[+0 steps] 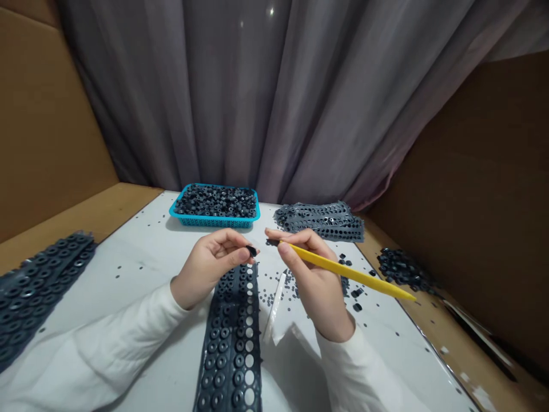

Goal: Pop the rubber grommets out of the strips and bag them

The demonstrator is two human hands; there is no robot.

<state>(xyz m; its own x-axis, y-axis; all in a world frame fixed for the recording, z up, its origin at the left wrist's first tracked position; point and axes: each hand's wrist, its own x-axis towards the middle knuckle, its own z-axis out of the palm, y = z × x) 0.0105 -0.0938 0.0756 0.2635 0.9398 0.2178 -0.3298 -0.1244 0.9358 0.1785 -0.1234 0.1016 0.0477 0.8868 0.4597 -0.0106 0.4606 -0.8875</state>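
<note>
Between thumb and fingertips, my left hand (214, 262) pinches a small black rubber piece (251, 251). My right hand (315, 280) grips a yellow stick-like tool (351, 274) with a dark tip, which points left towards the black piece; a gap lies between the two. Below my hands, a long black sheet (227, 349) of moulded rubber rings runs towards me, with a row of round holes along its right side. A white pointed tool (275, 303) lies to the right of this sheet, among many tiny dark discs.
A blue basket (214, 222) full of small black pieces stands at the back. Punched sheets (326, 220) lie behind my right hand, and a pile of black scraps (403, 269) is at the right. Another ringed sheet (38, 292) lies at the left; cardboard walls and a curtain enclose the table.
</note>
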